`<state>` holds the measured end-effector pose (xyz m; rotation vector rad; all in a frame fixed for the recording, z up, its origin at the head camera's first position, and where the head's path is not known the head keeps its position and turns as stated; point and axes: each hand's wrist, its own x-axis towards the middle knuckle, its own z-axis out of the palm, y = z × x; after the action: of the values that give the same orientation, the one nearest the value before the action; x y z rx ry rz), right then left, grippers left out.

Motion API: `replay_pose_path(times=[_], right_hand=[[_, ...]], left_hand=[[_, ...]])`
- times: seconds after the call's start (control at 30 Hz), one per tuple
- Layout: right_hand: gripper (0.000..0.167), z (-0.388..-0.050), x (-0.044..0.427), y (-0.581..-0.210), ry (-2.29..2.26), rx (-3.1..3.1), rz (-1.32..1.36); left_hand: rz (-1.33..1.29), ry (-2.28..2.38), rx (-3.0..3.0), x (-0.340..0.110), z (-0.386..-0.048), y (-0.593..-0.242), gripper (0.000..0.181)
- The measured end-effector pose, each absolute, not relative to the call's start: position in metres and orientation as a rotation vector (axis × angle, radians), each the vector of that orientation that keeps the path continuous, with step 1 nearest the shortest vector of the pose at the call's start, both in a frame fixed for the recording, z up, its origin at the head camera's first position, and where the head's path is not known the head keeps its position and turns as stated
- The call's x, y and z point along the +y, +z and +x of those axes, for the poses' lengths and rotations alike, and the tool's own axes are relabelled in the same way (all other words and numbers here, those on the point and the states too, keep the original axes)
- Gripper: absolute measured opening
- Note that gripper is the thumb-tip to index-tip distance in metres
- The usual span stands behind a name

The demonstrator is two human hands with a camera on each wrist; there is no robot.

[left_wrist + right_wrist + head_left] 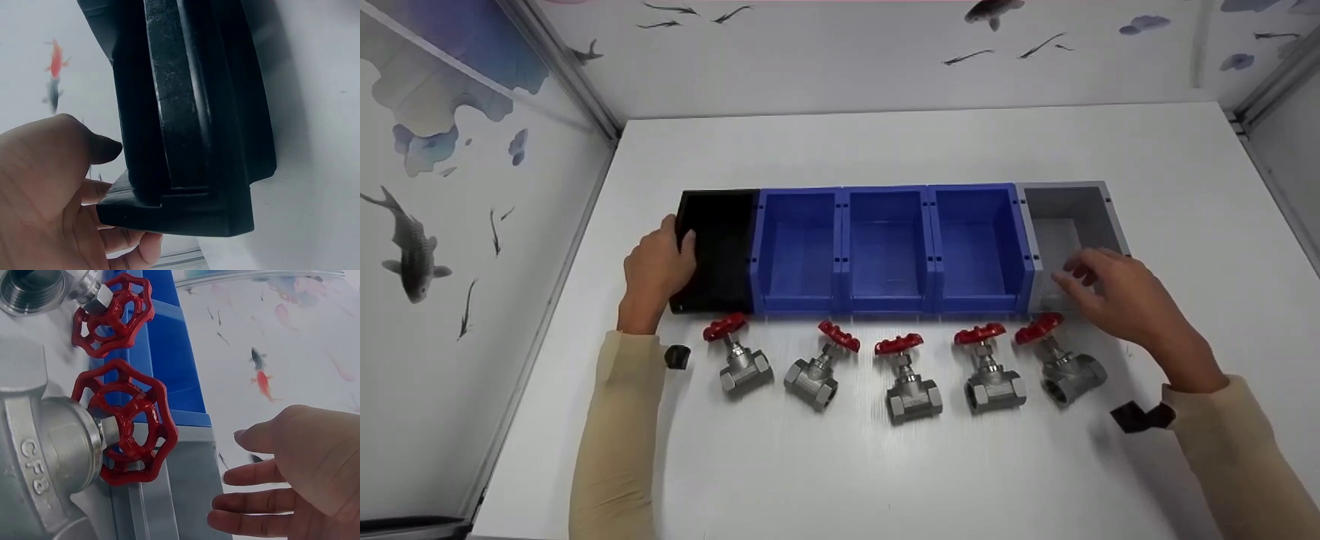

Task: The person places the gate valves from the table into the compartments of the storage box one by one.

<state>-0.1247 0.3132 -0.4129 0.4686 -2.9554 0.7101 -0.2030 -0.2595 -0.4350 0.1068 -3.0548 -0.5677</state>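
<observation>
Grips the left wall of a black rectangular open-topped plastic bin (712, 306) with the left hand (656, 259), with thumb on the inner side and fingers along the outside, clamped on that wall; holds the right hand (1121, 296) above the front right part of a grey rectangular plastic bin (1065, 201), with thumb and fingertips apart; cannot tell whether touching its rim; has three open-topped blue plastic bins (888, 304) set side by side between the black and the grey, making one straight row across a white tabletop (847, 480); has five silvery metal valves with red scalloped handwheels (915, 397) lying in front of that row, with handwheels toward the bins and bodies toward the person; shows the rightmost valve near the right hand and the grey bin's front, the leftmost near the black bin's front right corner; wears long beige sleeves (619, 427); has white panels painted with fish (840, 67) behind and to the left.
</observation>
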Motion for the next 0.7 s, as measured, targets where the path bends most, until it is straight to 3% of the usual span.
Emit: replay_pose_path(times=[0.7], right_hand=[[0.035,-0.112,0.328,-0.414,0.892,-3.251,0.486]], left_hand=[[0.099,-0.581,-3.127,-0.265,-0.206,-0.440,0.046]])
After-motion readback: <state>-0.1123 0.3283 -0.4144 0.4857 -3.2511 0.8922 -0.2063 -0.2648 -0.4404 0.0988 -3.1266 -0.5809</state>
